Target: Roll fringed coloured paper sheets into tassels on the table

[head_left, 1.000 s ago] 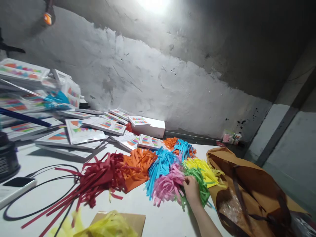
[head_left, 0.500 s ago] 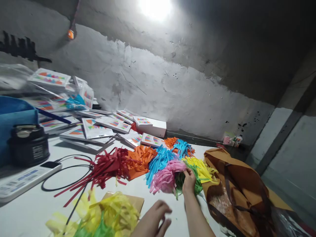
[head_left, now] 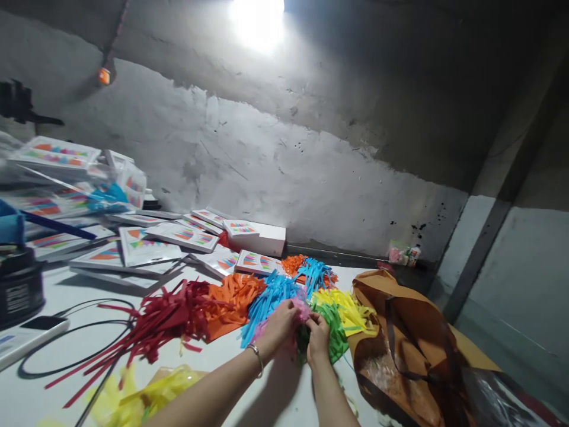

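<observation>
Both hands meet at a bunch of pink paper fringe in the middle of the table. My left hand, with a bracelet at its wrist, has its fingers closed on the pink strips from above. Close beside it, my right hand pinches the right edge of the same bunch. Green fringe lies against my right hand, with yellow fringe behind it. Blue fringe touches the pink on the left, followed by orange fringe and dark red fringe. My hands cover much of the pink bunch.
Flat printed packs are heaped at the back left. A brown bag stands open on the right. At the left are a black lidded container, a white device and a looped black cable. More yellow fringe lies in front.
My left hand has moved forward from the near side of the table onto the pink fringe. My right hand stays at its edge. The view has shifted to the right.
</observation>
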A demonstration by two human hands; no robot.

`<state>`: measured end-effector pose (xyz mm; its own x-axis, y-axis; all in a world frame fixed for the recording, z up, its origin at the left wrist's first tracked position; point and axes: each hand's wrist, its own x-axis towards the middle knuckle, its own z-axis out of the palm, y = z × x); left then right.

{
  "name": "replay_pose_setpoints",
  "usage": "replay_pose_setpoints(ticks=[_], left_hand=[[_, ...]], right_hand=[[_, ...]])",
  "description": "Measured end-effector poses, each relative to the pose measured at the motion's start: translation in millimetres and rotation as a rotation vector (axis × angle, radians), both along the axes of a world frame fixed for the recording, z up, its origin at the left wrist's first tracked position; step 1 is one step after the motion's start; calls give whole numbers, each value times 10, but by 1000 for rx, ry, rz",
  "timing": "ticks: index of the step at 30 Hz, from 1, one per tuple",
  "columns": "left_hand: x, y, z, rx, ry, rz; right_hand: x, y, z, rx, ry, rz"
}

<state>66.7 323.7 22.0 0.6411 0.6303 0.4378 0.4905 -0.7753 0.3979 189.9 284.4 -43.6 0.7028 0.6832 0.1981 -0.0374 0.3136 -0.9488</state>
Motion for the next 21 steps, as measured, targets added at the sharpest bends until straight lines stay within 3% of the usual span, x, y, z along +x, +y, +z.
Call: replay_pose_setpoints(ticks=[7,12,17,21], left_hand=[[-27,177,-113,165,18,-133],[-64,103,-93,303,15,-126],[-57,16,-91,422,60,-192],[-21,18,-94,417,74,-173]], right_hand=[[102,3,-64,16,-72,-42],[165,55,-22,-3,-76,-163],[124,100,-44,-77,-100,-156],[48,94,-57,-117,-166,-161]])
